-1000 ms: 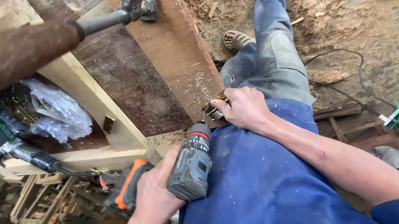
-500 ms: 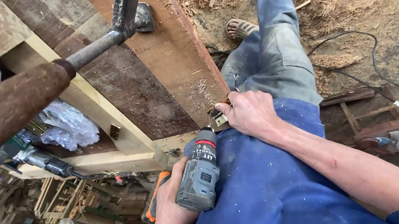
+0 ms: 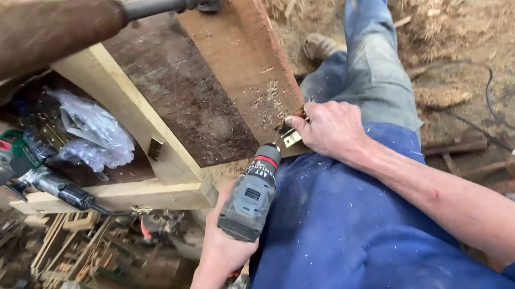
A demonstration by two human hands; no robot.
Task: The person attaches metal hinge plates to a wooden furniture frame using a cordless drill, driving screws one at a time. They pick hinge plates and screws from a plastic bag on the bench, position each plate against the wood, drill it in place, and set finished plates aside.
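Two hands are clamped: left hand [image 3: 225,246] grips the cordless drill [image 3: 252,192], its long axis toward one o'clock at the metal hinge [image 3: 290,136], pinned by right hand [image 3: 330,129] against the plank [image 3: 239,60].

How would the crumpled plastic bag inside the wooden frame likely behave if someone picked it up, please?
The plastic bag looks thin and creased, so it would probably flop and crumple. It seems light for its size. Something dark shows through it, so contents might shift or slip out.
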